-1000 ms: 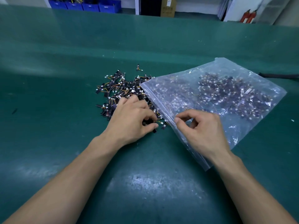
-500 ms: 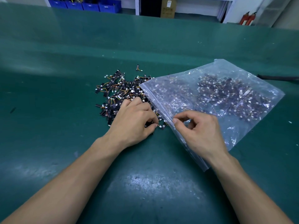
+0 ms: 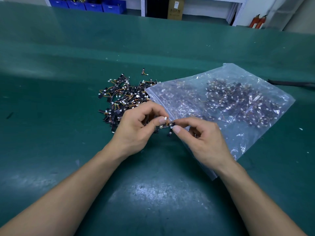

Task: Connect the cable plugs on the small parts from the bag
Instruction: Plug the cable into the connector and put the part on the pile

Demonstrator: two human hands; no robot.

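Note:
A small black strip part (image 3: 165,126) with a short wire and a white plug (image 3: 165,118) is held just above the green table, between both hands. My left hand (image 3: 134,128) pinches its left end and the plug. Its right end is pinched by the thumb and forefinger of my right hand (image 3: 202,138). Behind my left hand lies a heap of the same small parts (image 3: 124,97), black strips with orange and yellow wires and white plugs. A clear plastic bag (image 3: 221,103) lies to the right, with many more parts inside.
The green table mat (image 3: 153,193) stretches all around. One stray part (image 3: 143,72) lies behind the heap. A dark cable (image 3: 293,83) lies at the right edge. Blue bins (image 3: 88,5) and a cardboard box (image 3: 175,8) stand beyond the far edge.
My left hand has lifted off the heap with one part. My right hand has moved left and taken hold of the part's other end.

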